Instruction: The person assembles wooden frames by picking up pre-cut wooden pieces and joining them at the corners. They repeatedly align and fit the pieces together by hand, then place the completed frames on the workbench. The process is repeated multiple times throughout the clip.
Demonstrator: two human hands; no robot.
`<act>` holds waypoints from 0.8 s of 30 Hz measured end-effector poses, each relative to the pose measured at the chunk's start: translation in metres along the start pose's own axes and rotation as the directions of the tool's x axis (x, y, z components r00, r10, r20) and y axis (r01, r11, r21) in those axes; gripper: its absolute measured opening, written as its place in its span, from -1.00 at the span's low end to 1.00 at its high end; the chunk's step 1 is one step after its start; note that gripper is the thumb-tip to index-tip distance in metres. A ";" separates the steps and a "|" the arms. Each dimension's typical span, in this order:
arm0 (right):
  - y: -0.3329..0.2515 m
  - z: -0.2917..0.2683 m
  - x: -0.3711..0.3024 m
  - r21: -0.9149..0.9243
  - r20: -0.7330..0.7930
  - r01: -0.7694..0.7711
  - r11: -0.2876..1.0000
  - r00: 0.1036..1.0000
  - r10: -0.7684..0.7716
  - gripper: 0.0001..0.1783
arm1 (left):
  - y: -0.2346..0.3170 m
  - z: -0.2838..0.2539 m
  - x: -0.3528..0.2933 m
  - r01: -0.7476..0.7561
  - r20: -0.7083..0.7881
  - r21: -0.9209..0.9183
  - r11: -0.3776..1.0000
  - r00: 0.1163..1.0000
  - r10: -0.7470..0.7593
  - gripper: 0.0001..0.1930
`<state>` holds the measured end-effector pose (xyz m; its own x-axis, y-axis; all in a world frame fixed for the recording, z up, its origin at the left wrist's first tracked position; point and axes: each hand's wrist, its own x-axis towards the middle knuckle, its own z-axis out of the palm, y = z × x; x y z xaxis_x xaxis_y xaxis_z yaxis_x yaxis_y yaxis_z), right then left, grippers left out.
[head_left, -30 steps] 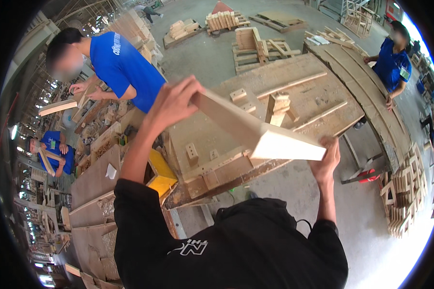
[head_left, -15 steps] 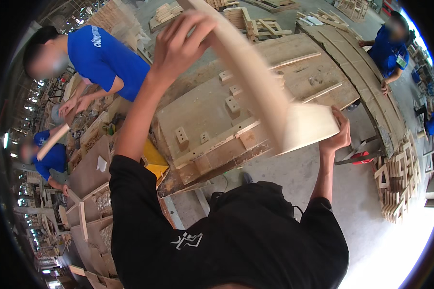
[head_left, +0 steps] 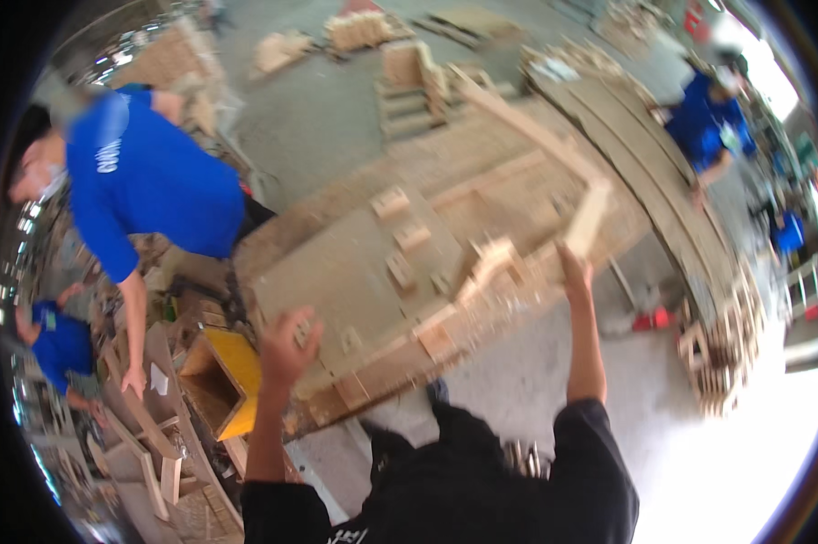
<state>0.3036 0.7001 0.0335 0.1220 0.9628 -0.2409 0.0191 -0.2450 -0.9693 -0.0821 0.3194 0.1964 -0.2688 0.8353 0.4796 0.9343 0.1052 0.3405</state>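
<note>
An angled wooden frame piece, with a long arm and a short arm meeting at a corner, lies slantwise over the right part of the workbench. My right hand is closed on the near end of its short arm. My left hand is off the piece, over the bench's near left edge, with its fingers blurred but apart and nothing seen in them. Several small wooden blocks stand on the bench board between my hands. Near them sits a pale notched wooden part.
A yellow-sided box stands left of the bench. A person in a blue shirt bends over wooden frames at the left, with another person beyond. At the right, a person stands by a long table; stacked frames lie nearer.
The wooden piece has come down from in front of me to over the bench's right side. My left hand has let go and moved down. The nearby co-worker has leaned toward the frames.
</note>
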 end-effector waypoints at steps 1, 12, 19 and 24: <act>0.012 0.005 0.010 0.160 0.030 -0.113 0.981 0.994 0.109 -0.29 | -0.013 -0.005 -0.020 0.053 0.054 0.060 0.997 0.997 -0.056 -0.75; -0.040 -0.033 0.144 -0.794 -0.152 -0.132 0.594 0.988 0.017 -0.24 | -0.040 -0.023 -0.148 0.458 0.295 0.091 0.884 0.836 -0.463 -0.72; -0.020 -0.049 0.082 -0.966 0.231 0.256 -0.036 0.796 -0.560 -0.41 | -0.015 -0.027 -0.191 0.616 0.234 0.083 0.784 0.752 -0.616 -0.73; 0.051 -0.083 -0.012 -0.659 0.713 0.744 -0.107 0.664 0.227 -0.43 | -0.011 -0.010 -0.237 0.769 0.237 -0.025 0.638 0.625 -0.744 -0.74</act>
<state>0.3859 0.6668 -0.0093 -0.6217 0.6645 -0.4147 0.7430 0.6679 -0.0437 -0.0313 0.1148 0.0866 -0.8074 0.5718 -0.1453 0.3839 0.6963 0.6065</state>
